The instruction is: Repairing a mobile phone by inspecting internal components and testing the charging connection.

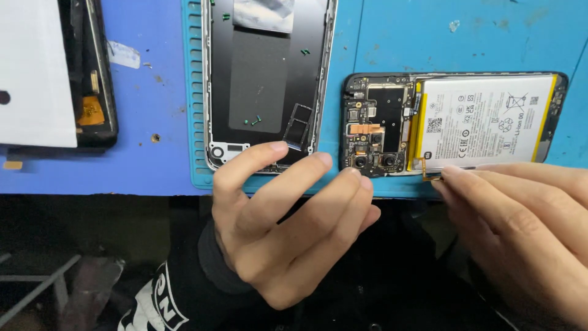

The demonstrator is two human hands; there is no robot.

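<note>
Head view: right hand [520, 227] pinches flex cable [429, 177] beside opened phone [380, 122]; left hand [288, 227] open.

Bench: blue work surface [153, 165], scuffed and speckled, filling the upper frame | Front edge: runs across mid-frame | Below: dark, shadowed space, grey bars [43, 288] at lower left | Light: even, bright from above

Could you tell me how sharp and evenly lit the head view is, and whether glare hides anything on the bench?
Head view: the opened phone and its white battery are sharp and evenly lit; the back cover carries a soft sheen, nothing washed out; the left hand and right hand look crisp, with no motion blur; below the blue mat the picture falls dark and detail is lost.
</note>
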